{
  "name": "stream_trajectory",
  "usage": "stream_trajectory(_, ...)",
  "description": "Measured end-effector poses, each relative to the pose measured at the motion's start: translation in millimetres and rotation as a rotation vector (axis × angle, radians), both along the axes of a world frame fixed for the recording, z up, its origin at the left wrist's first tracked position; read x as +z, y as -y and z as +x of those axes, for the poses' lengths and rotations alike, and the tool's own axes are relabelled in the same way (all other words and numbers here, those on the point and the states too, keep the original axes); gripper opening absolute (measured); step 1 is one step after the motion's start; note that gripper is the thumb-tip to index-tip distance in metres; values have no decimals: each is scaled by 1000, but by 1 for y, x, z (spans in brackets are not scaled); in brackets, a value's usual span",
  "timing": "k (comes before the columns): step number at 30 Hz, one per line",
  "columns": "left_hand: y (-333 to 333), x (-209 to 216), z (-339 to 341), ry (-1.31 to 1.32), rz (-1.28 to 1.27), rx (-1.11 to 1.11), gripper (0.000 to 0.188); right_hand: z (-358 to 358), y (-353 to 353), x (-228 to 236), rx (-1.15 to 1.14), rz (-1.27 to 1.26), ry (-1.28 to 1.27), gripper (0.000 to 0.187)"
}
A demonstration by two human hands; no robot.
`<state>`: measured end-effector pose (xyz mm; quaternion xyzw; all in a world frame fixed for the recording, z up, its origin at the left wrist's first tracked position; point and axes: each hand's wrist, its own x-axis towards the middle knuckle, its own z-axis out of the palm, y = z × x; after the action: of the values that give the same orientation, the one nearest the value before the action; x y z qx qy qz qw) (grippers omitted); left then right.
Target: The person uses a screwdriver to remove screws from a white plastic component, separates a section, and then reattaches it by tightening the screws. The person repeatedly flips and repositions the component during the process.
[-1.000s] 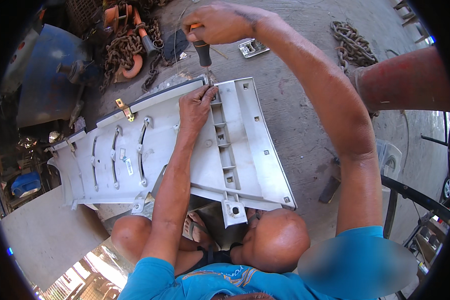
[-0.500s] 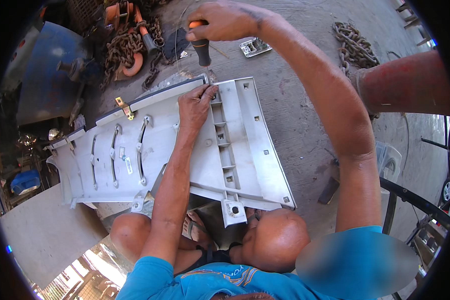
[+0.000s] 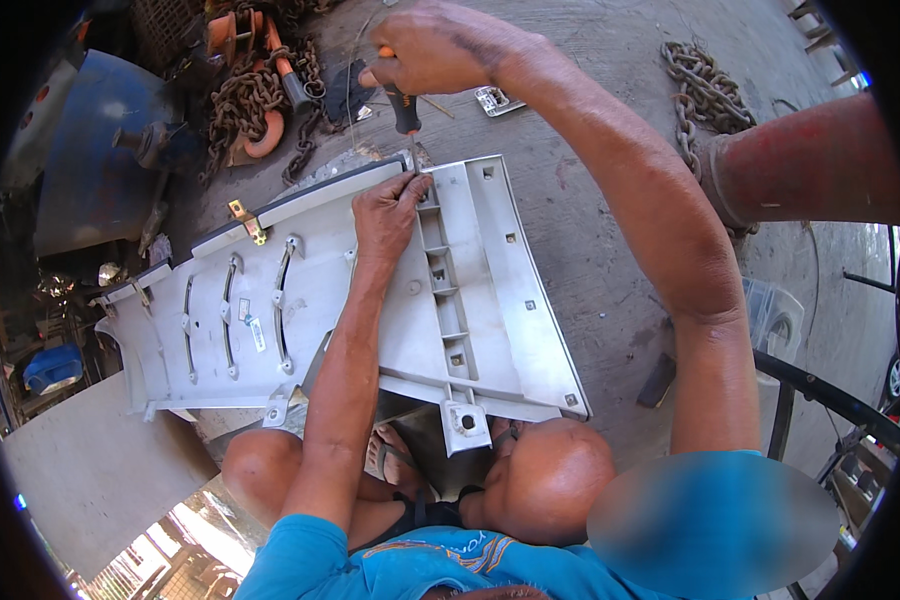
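Note:
Gripped from above in my right hand (image 3: 432, 50) is a screwdriver (image 3: 404, 112) with a black and orange handle, its shaft pointing down at the far edge of a large light-grey panel (image 3: 390, 330). At the foot of the shaft my left hand (image 3: 385, 218) rests on the panel, thumb and forefinger pinched together. What they hold is hidden. Beside them a row of square recesses runs toward me. A brass-coloured bracket (image 3: 248, 222) sits at the panel's far edge, left of my left hand, and curved metal strips (image 3: 284, 305) are fixed to its surface.
Chains (image 3: 240, 105) with an orange hook lie at the far left, near a blue metal drum-like part (image 3: 100, 140). Another chain (image 3: 705, 85) lies by a red pipe (image 3: 810, 165) at the right. A small silvery part (image 3: 495, 100) sits on the floor beyond the panel.
My right hand has turned slightly about the screwdriver handle, and its wrist and forearm have shifted a little left. The left hand stays at the shaft's foot.

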<state>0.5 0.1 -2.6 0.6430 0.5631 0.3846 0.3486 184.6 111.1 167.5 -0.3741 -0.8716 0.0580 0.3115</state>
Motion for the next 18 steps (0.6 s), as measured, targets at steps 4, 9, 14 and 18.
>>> stream_trajectory(4, 0, -3, 2, 37, -20, -21, 26, -1, -7, -4, 111, -385, 150, 33)
stream_trajectory(9, 1, 5, 0, -21, -32, -9, 26, -10, 4, 4, -202, -461, 97, 32)
stream_trajectory(14, 0, 5, 0, 12, -52, -17, 25, -9, -11, -7, -80, -255, 137, 29)
stream_trajectory(18, 2, 8, 0, 3, -110, -41, 27, 9, -10, 23, 292, -576, -16, 19)
